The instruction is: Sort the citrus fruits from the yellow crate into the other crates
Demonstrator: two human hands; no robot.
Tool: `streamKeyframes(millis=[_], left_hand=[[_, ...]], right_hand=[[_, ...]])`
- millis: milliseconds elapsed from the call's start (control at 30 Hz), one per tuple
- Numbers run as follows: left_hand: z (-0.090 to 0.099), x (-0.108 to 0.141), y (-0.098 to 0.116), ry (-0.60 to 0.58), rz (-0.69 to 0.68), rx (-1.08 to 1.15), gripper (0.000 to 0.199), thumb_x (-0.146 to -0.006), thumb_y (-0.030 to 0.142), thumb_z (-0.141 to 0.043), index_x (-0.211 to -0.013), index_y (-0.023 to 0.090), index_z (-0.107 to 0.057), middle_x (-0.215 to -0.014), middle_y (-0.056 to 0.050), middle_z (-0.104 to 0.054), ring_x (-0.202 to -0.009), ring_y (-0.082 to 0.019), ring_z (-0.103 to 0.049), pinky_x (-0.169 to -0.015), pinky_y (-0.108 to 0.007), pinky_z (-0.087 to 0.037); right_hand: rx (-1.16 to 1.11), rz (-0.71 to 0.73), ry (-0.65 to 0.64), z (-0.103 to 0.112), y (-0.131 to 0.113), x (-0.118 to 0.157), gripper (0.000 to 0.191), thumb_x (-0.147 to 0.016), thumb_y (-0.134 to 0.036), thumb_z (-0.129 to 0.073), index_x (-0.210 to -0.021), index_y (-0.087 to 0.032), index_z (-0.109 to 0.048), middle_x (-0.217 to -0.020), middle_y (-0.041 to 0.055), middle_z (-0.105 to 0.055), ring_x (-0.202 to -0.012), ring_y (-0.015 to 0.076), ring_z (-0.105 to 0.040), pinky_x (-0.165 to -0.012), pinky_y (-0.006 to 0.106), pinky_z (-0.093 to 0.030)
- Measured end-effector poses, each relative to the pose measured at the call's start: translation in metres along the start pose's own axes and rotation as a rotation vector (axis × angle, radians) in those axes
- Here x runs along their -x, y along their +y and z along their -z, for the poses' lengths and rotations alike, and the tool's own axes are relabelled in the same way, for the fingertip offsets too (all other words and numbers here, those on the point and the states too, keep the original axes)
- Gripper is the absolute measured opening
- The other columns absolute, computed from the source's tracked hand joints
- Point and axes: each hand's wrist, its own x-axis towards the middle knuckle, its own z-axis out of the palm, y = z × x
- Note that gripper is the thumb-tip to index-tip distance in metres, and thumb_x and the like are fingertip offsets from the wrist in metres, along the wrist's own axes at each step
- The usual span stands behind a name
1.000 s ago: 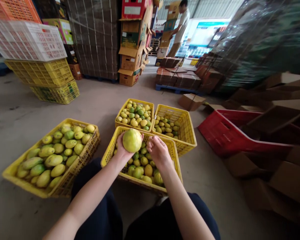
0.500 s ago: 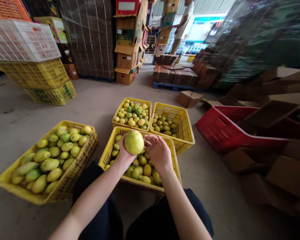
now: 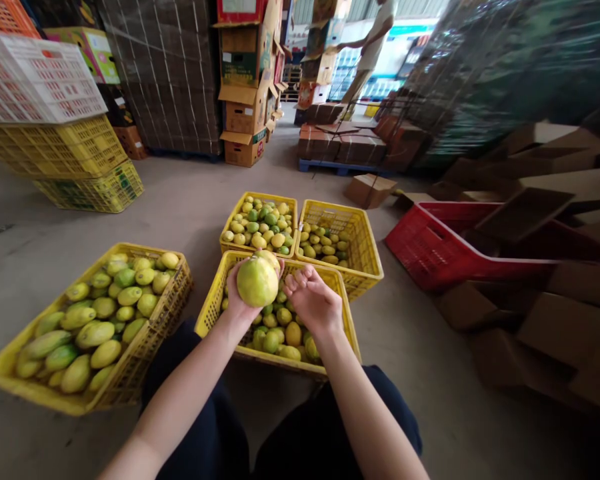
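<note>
Head view:
1. Finding the left crate (image 3: 155, 333) heaped, the back-right crate (image 3: 361, 243) only partly filled.
2. Curling the right hand (image 3: 316, 303) loosely, seemingly around nothing.
3. Holding a large yellow-green fruit (image 3: 257, 283) in the left hand (image 3: 237, 303) above the front crate (image 3: 283, 361), not yet placing it.

Warehouse; stacked cartons (image 3: 241, 63), blue pallet (image 3: 325, 165)

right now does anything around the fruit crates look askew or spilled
Yes: right of the yellow crates, cardboard boxes lie jumbled at odd angles beside the red crate, and a cardboard piece slants across its opening. The fruit looks contained.
</note>
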Motion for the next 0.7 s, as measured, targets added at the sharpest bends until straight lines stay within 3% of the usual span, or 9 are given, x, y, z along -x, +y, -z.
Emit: streamKeyframes(millis=[300,400,533,600,700], left_hand=[[0.000,0.006,0.012,0.005,-0.004,0.039,0.039,-0.078,0.035,-0.053,-0.113,0.020,-0.062,-0.110,-0.009,-0.065,-0.110,-0.023,-0.060,-0.076,-0.025,-0.054],[-0.003,0.007,0.013,0.034,-0.034,0.040,0.040,-0.077,0.033,-0.054,-0.112,0.017,-0.062,-0.107,-0.010,-0.065,-0.106,-0.023,-0.062,-0.077,-0.027,-0.054],[-0.005,0.005,0.010,0.131,-0.140,-0.075,0.035,-0.075,0.027,-0.056,-0.107,0.016,-0.064,-0.087,-0.006,-0.067,-0.084,-0.021,-0.067,-0.069,-0.028,-0.054],[-0.005,0.004,0.006,0.172,-0.218,-0.185,0.035,-0.072,0.022,-0.060,-0.107,0.017,-0.064,-0.080,-0.003,-0.067,-0.073,-0.017,-0.066,-0.064,-0.024,-0.052],[-0.002,0.003,0.001,0.139,-0.304,-0.372,0.043,-0.068,0.016,-0.067,-0.111,0.022,-0.062,-0.083,0.001,-0.067,-0.070,-0.013,-0.064,-0.064,-0.021,-0.049]], right_hand=[[0.027,-0.008,-0.007,-0.003,0.002,0.001,0.016,-0.055,-0.019,-0.062,-0.066,-0.024,-0.051,-0.057,-0.0042,-0.036,-0.057,0.0136,-0.041,-0.056,0.029,-0.041],[0.051,-0.016,0.008,-0.003,0.004,-0.001,0.014,-0.057,-0.023,-0.062,-0.067,-0.024,-0.054,-0.064,-0.0021,-0.045,-0.063,0.0152,-0.048,-0.060,0.031,-0.044],[0.289,0.015,-0.013,-0.002,0.011,-0.003,0.029,-0.064,-0.025,-0.070,-0.092,-0.024,-0.065,-0.095,0.0022,-0.063,-0.088,0.0186,-0.057,-0.075,0.030,-0.047],[0.468,0.060,-0.046,-0.002,0.016,-0.002,0.041,-0.066,-0.026,-0.075,-0.106,-0.025,-0.065,-0.106,0.0024,-0.063,-0.097,0.0197,-0.056,-0.082,0.031,-0.047],[0.681,0.100,-0.080,-0.003,0.022,0.003,0.057,-0.062,-0.025,-0.081,-0.116,-0.026,-0.062,-0.115,0.0038,-0.062,-0.106,0.0229,-0.056,-0.092,0.034,-0.045]])
